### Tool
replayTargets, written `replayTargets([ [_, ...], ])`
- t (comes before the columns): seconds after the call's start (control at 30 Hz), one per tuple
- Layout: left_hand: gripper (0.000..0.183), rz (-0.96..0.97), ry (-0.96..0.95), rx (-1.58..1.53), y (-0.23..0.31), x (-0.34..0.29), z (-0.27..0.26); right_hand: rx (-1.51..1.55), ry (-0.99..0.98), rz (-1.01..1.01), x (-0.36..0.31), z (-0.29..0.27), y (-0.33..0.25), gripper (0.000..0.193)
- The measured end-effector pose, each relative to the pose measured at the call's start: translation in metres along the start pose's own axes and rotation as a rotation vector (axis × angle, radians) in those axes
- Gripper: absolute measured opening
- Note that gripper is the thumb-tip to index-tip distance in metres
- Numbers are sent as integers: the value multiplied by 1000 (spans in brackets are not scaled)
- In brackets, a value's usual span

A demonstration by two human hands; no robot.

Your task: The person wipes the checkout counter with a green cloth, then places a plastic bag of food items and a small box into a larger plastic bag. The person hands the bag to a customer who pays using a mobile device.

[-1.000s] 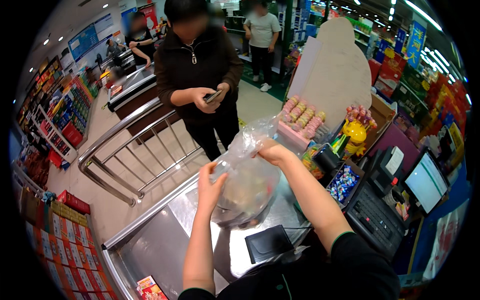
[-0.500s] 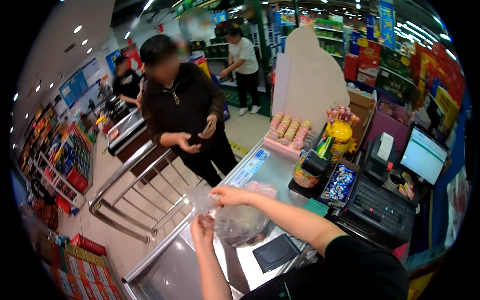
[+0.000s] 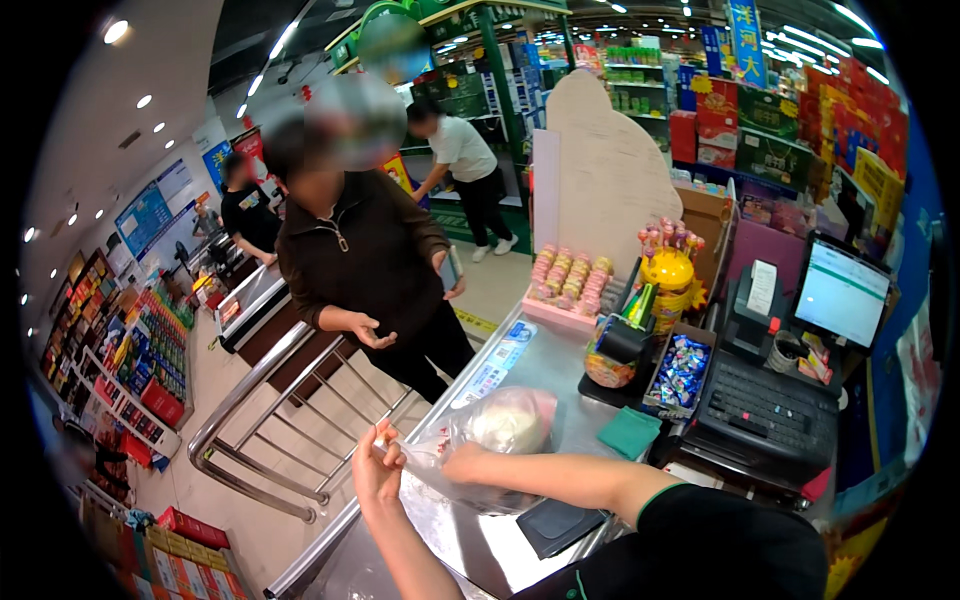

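A clear plastic bag (image 3: 500,430) with a pale round item inside lies on the steel checkout counter (image 3: 540,360). My left hand (image 3: 375,462) pinches the bag's open edge at the counter's near-left rim. My right hand (image 3: 462,465) rests on the bag's lower side, gripping the plastic. A customer in a dark jacket (image 3: 355,255) stands across the counter, one palm held out and a phone (image 3: 451,268) in the other hand.
A metal rail barrier (image 3: 270,400) runs left of the counter. To the right stand a keyboard (image 3: 765,405), a screen (image 3: 840,290), a receipt printer (image 3: 755,300), a candy box (image 3: 680,370) and a lollipop stand (image 3: 668,262). A dark scanner plate (image 3: 558,522) lies near me. Other people stand behind.
The bag has been lowered from in front of me onto the counter. Both hands came down with it. The customer now holds one palm out.
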State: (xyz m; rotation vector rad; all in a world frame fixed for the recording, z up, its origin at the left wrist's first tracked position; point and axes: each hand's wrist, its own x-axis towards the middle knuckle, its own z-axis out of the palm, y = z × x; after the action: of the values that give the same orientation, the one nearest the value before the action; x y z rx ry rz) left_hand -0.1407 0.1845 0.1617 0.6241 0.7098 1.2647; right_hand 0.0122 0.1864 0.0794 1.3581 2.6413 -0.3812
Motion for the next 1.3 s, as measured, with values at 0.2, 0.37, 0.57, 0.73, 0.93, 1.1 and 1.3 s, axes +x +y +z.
replayTargets([
  [0.2,29,97,58,248,-5,38,10,306,-155,-285,23,8,-10,27],
  [0.37,30,50,104,281,-14,47,0,869,110,-133,23,-24,7,18],
  [0.57,30,22,188,171,-23,59,-14,1735,625,181,4,-90,46,14],
  [0.73,44,-72,-147,-7,-49,69,-4,1104,695,82,8,-109,28,26],
  [0.93,30,-73,-6,-228,-47,81,-37,35,890,-90,-33,-75,-24,39],
  [1.1,20,-210,89,-34,-11,92,-41,350,683,-273,-104,-15,-51,36],
  [1.3,15,-277,256,-6,3,106,-34,297,318,-111,-153,67,-46,37],
])
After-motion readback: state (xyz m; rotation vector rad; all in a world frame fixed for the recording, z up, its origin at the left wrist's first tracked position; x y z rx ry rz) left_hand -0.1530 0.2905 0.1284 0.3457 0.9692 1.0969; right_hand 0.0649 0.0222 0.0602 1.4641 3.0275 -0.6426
